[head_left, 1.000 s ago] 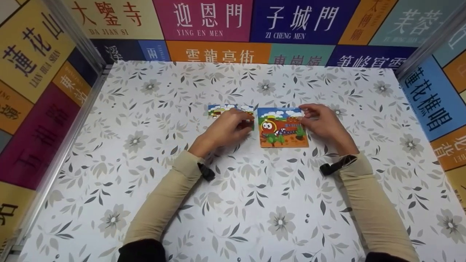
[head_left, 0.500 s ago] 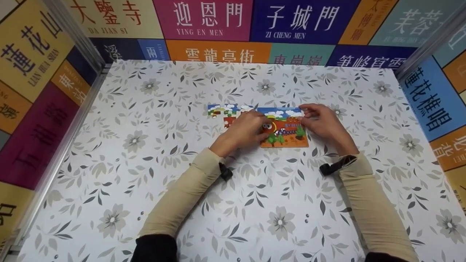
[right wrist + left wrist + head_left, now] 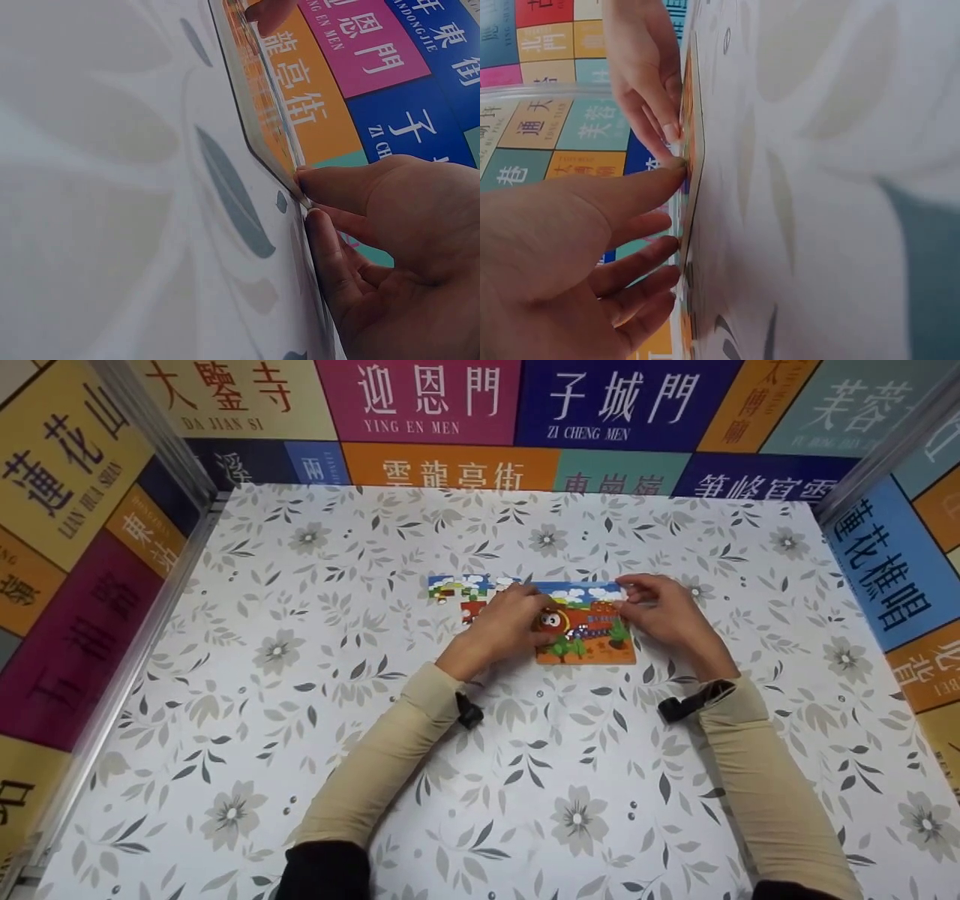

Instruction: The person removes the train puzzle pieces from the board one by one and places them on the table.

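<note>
A square train picture (image 3: 589, 622), on a thin board, lies flat on the patterned tabletop. My left hand (image 3: 499, 626) reaches over its left side, thumb and fingertips touching down there with the fingers only slightly bent. In the left wrist view the thumb (image 3: 660, 180) meets the board's edge (image 3: 697, 150). My right hand (image 3: 664, 611) rests against the board's right edge, forefinger near the upper corner. The right wrist view has the right thumb (image 3: 337, 187) right at the board's corner. Just left lie joined jigsaw pieces (image 3: 454, 583) and a red jigsaw piece (image 3: 471, 610), partly hidden by my left hand.
The white tabletop (image 3: 360, 780) carries grey flowers and leaves. Colourful panels (image 3: 427, 405) with Chinese lettering rise along its back and both sides, joined by metal corner strips. Each wrist wears a black strap with a small camera (image 3: 675, 708).
My left hand has moved right, from over the jigsaw pieces to the left side of the train picture, uncovering the red piece. My right hand stays at the right edge.
</note>
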A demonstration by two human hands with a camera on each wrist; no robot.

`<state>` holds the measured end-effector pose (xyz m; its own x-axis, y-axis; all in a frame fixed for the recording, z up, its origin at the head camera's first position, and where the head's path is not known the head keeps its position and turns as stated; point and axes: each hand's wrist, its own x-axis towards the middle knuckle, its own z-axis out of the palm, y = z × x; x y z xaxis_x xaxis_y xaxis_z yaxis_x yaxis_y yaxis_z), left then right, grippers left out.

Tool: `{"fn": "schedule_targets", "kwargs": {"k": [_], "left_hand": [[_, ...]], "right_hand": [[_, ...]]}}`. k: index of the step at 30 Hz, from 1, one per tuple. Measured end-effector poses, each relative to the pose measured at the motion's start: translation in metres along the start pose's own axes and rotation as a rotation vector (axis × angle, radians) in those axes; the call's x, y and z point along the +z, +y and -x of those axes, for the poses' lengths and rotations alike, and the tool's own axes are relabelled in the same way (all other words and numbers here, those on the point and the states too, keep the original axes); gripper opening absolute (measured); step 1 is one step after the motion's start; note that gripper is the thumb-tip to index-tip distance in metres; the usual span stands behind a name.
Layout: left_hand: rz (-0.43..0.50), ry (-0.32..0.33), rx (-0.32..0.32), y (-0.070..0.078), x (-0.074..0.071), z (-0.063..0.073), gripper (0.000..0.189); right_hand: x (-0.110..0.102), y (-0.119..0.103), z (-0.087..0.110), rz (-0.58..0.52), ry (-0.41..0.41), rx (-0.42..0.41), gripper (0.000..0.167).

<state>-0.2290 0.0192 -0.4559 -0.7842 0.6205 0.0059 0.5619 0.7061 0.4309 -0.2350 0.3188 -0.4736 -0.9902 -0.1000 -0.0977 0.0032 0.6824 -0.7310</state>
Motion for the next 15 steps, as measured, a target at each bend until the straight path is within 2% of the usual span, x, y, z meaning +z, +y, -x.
{"fn": "schedule_targets", "kwargs": {"k": [8,15], "left_hand": [[0.067,0.009,0.034,-0.0042,0.0008,-0.0013,0.049],[0.075,0.022,0.004,-0.0035,-0.0006,-0.0003,0.067]], "right_hand": [[-0.0012,0.0009,0.0004,0.042,-0.002,-0.078,0.051],[-0.0016,0.0005,0.0002,0.034,-0.001,-0.079,0.051]]}}
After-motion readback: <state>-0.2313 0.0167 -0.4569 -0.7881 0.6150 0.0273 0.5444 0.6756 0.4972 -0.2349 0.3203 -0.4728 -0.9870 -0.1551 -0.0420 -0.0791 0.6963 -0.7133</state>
